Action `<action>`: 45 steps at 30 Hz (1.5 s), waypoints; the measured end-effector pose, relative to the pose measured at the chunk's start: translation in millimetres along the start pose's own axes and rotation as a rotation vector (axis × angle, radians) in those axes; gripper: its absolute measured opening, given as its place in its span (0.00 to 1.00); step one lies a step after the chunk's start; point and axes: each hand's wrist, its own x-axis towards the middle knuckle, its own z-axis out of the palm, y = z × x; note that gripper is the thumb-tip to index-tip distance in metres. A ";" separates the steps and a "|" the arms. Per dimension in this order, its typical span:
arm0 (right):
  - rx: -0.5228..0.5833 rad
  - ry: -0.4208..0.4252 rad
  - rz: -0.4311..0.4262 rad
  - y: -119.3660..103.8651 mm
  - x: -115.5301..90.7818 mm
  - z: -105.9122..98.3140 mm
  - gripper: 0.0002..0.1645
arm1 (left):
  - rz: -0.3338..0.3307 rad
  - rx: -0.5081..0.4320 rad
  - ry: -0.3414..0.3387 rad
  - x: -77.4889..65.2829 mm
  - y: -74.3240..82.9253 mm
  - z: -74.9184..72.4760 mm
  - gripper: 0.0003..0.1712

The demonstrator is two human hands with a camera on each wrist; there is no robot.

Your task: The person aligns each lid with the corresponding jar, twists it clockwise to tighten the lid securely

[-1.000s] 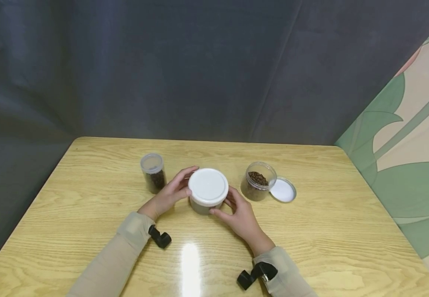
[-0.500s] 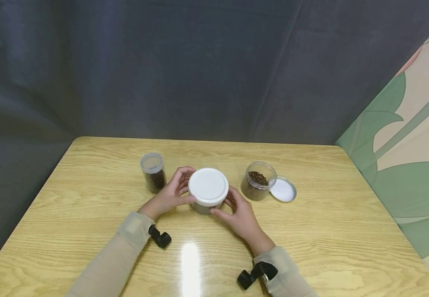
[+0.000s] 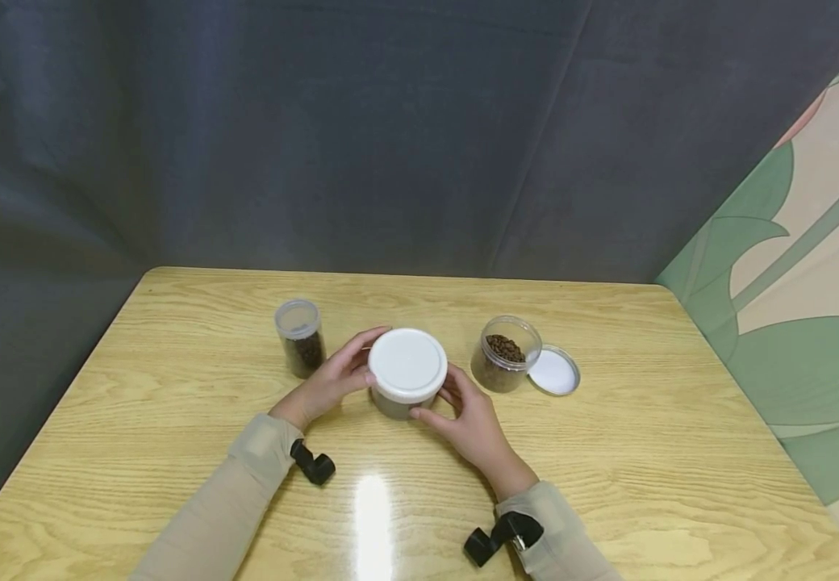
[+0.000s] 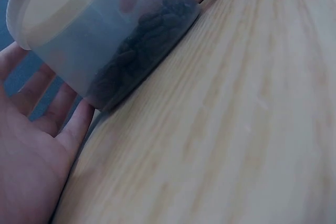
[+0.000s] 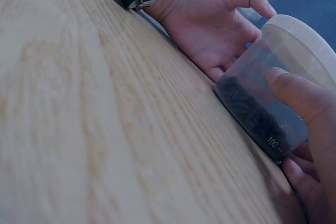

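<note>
A clear plastic jar (image 3: 394, 408) with a wide white lid (image 3: 408, 363) stands upright in the middle of the table, between both hands. Dark pellets (image 5: 247, 106) cover its bottom, and measuring marks run up its wall in the right wrist view. My left hand (image 3: 331, 382) holds the lid's edge from the left, thumb at the near side and fingertips behind the rim. From the right, my right hand (image 3: 469, 420) grips the jar's body, its thumb on the front wall. The far fingers of the right hand are partly hidden behind the jar.
An uncovered clear jar of brown pellets (image 3: 494, 376) stands right of the hands, with a loose round lid (image 3: 553, 371) lying beside it. A narrower lidded jar (image 3: 302, 347) with dark contents is close to the left hand. A dark curtain hangs behind the table (image 3: 644, 452).
The left hand's thumb slid along the lid's edge to the right and came back, its fingers drawing back and reaching round again. The right hand and the jar stayed in place.
</note>
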 end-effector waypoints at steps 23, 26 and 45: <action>0.005 -0.006 -0.019 -1.4 0.3 0.0 0.46 | -0.028 -0.013 0.035 0.7 -0.7 0.7 0.54; 0.013 -0.003 -0.016 -0.6 0.2 0.2 0.46 | -0.021 -0.021 0.025 0.9 0.2 0.8 0.54; 0.013 -0.002 0.005 -9.2 -0.9 0.6 0.44 | -0.029 -0.025 0.018 0.2 -2.8 -0.7 0.51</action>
